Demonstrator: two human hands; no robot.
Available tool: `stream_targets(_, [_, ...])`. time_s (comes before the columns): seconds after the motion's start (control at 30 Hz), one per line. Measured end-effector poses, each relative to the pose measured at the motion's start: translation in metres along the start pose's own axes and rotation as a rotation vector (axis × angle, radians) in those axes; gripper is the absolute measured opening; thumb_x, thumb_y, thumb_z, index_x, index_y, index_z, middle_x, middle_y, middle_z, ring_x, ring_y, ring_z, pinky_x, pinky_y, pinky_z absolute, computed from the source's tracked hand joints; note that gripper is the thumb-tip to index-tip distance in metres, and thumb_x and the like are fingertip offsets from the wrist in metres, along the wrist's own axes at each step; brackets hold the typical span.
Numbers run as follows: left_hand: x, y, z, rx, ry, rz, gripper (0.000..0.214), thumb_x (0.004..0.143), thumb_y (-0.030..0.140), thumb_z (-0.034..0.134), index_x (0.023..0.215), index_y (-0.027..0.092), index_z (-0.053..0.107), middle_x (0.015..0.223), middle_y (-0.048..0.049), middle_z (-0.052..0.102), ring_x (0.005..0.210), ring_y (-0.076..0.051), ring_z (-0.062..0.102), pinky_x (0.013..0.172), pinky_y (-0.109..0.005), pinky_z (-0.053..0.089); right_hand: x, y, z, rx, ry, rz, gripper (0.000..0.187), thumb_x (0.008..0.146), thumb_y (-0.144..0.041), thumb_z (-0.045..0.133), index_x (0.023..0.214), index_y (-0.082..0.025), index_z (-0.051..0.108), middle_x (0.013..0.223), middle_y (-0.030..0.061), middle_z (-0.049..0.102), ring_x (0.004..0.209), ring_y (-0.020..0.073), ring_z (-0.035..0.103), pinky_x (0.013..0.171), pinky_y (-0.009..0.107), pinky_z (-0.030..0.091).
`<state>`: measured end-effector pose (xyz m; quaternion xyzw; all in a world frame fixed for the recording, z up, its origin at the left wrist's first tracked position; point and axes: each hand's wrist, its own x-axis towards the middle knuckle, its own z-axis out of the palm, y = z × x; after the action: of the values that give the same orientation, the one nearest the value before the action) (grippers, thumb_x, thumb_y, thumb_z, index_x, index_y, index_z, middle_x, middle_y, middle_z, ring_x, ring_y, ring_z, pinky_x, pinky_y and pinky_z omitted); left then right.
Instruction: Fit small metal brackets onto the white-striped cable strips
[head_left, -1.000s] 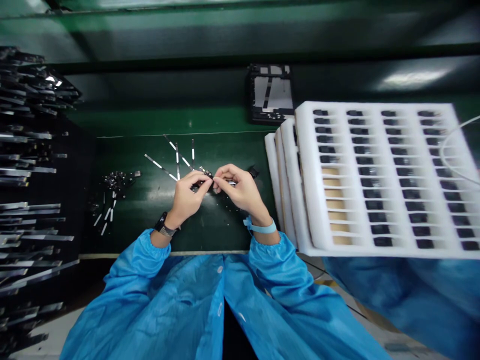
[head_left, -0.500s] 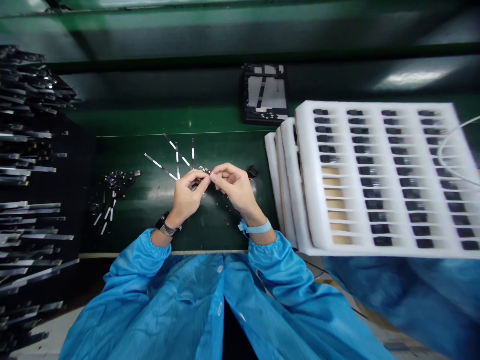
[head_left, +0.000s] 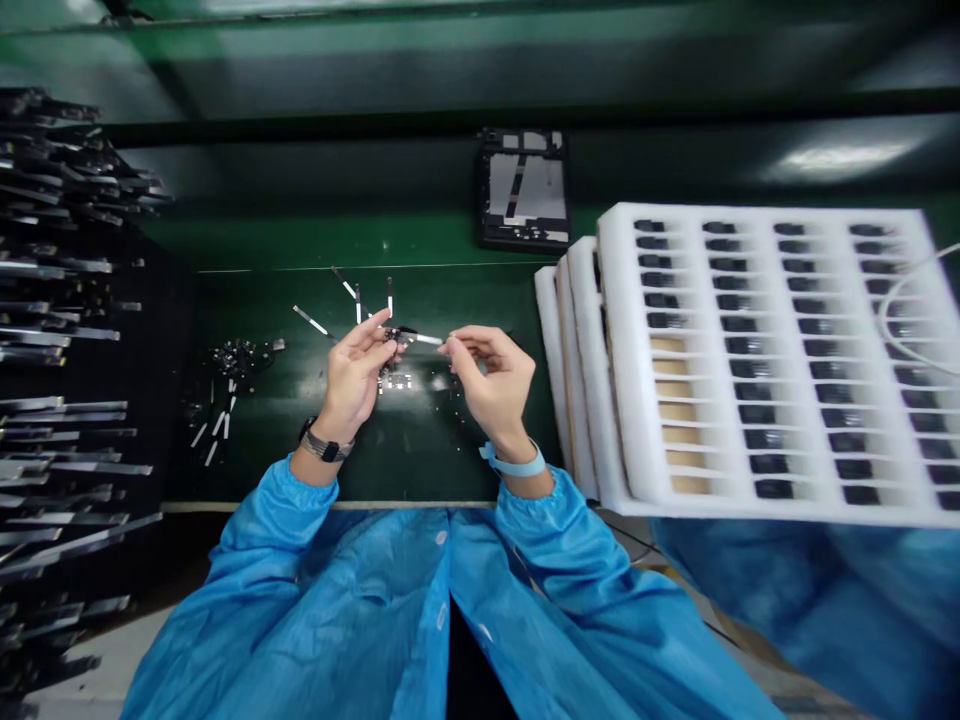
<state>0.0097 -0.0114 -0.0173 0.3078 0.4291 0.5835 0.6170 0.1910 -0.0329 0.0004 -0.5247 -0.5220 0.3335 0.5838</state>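
Note:
My left hand (head_left: 354, 378) is closed, thumb and fingers pinching a small dark electronic part. From that part a flat flex cable (head_left: 427, 340) with a white stretch runs to the right. Its far end sits in the pinched fingertips of my right hand (head_left: 496, 385), so the cable spans the gap between both hands. Just below my left fingertips lie small dark parts with pale spots (head_left: 396, 382) on the green table (head_left: 420, 460). Behind that hand, several more flex cables (head_left: 311, 322) fan out; their near ends are hidden by my fingers.
A pile of dark parts with cables (head_left: 238, 362) lies left. Many strips stick out of a dark rack (head_left: 75, 408) at the far left. On the right, stacked white foam trays (head_left: 626, 380) hold black parts in slots. A black device frame (head_left: 525, 190) lies at the back.
My hands were together at the fingertips and have moved apart. The white-striped flex cable now shows stretched between them, and the small dark parts underneath have come into view.

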Motion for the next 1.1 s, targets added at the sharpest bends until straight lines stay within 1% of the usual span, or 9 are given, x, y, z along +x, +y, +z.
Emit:
stream_targets(0.07, [0.000,0.001,0.000,-0.032,-0.009,-0.057,0.044,0.075,0.017,0.091,0.118,0.024,0.085,0.095,-0.0026,0.079,0.086,-0.017,0.075,0.079,-0.031,0.060,-0.001,-0.001,-0.002,-0.073,0.075,-0.066,0.016,0.100,-0.038,0.071,0.100,-0.022,0.075,0.085,0.0037,0.078,0.070,0.0176,0.070,0.062,0.033,0.053])
stream_targets(0.13, [0.000,0.001,0.000,-0.045,-0.008,-0.106,0.039,0.074,0.018,0.091,0.112,0.022,0.085,0.092,-0.0039,0.079,0.088,-0.018,0.076,0.081,-0.032,0.061,-0.002,-0.001,-0.002,-0.106,0.052,-0.066,0.017,0.101,-0.039,0.069,0.100,-0.022,0.075,0.083,0.0034,0.076,0.070,0.0178,0.068,0.061,0.033,0.052])
stream_targets(0.2, [0.001,0.000,0.001,-0.043,0.006,-0.136,0.034,0.073,0.021,0.093,0.106,0.020,0.086,0.091,-0.0054,0.080,0.088,-0.019,0.077,0.081,-0.032,0.061,-0.003,0.000,-0.001,-0.081,-0.089,0.012,0.020,0.100,-0.042,0.070,0.099,-0.022,0.075,0.078,0.0021,0.073,0.066,0.0166,0.065,0.058,0.031,0.049])
stream_targets(0.3, [0.000,0.000,0.003,0.001,0.048,-0.132,0.030,0.070,0.025,0.095,0.098,0.018,0.086,0.090,-0.0061,0.081,0.081,-0.017,0.075,0.077,-0.030,0.060,-0.004,0.005,0.006,0.016,-0.327,0.176,0.025,0.097,-0.046,0.073,0.094,-0.021,0.074,0.071,0.0004,0.069,0.062,0.0150,0.061,0.057,0.029,0.046])
stream_targets(0.4, [-0.001,-0.001,0.007,0.065,0.070,-0.089,0.029,0.067,0.024,0.096,0.093,0.017,0.086,0.086,-0.0057,0.081,0.072,-0.013,0.070,0.068,-0.026,0.057,-0.003,0.009,0.011,0.120,-0.428,0.288,0.029,0.093,-0.049,0.076,0.091,-0.020,0.071,0.071,0.0010,0.070,0.063,0.0153,0.063,0.060,0.029,0.048])
stream_targets(0.57, [-0.003,0.001,0.009,0.110,0.055,-0.045,0.027,0.066,0.024,0.096,0.091,0.018,0.087,0.084,-0.0056,0.080,0.067,-0.011,0.067,0.061,-0.023,0.053,0.002,0.010,0.008,0.177,-0.468,0.380,0.036,0.087,-0.054,0.080,0.087,-0.020,0.069,0.071,0.0015,0.070,0.060,0.0145,0.062,0.058,0.028,0.049])
stream_targets(0.77, [-0.005,0.003,0.009,0.251,0.054,0.008,0.024,0.070,0.026,0.095,0.091,0.019,0.087,0.082,-0.0056,0.081,0.063,-0.012,0.065,0.061,-0.025,0.054,0.005,0.008,0.006,0.148,-0.475,0.421,0.033,0.084,-0.050,0.080,0.083,-0.020,0.068,0.066,0.0012,0.069,0.058,0.0146,0.062,0.055,0.027,0.047])
stream_targets(0.93, [-0.006,0.003,0.006,0.362,0.020,0.050,0.025,0.073,0.029,0.094,0.095,0.019,0.087,0.085,-0.0071,0.083,0.067,-0.014,0.070,0.063,-0.027,0.057,0.008,0.007,0.001,0.126,-0.519,0.455,0.028,0.084,-0.045,0.079,0.083,-0.019,0.070,0.064,0.0016,0.069,0.055,0.0136,0.060,0.052,0.026,0.044])
stream_targets(1.1, [-0.006,-0.001,0.003,0.426,0.004,0.066,0.027,0.075,0.032,0.093,0.097,0.019,0.087,0.089,-0.0090,0.084,0.073,-0.018,0.075,0.067,-0.030,0.061,0.010,0.009,-0.002,0.115,-0.541,0.510,0.031,0.080,-0.048,0.081,0.083,-0.018,0.070,0.062,0.0017,0.069,0.052,0.0131,0.058,0.048,0.025,0.043])
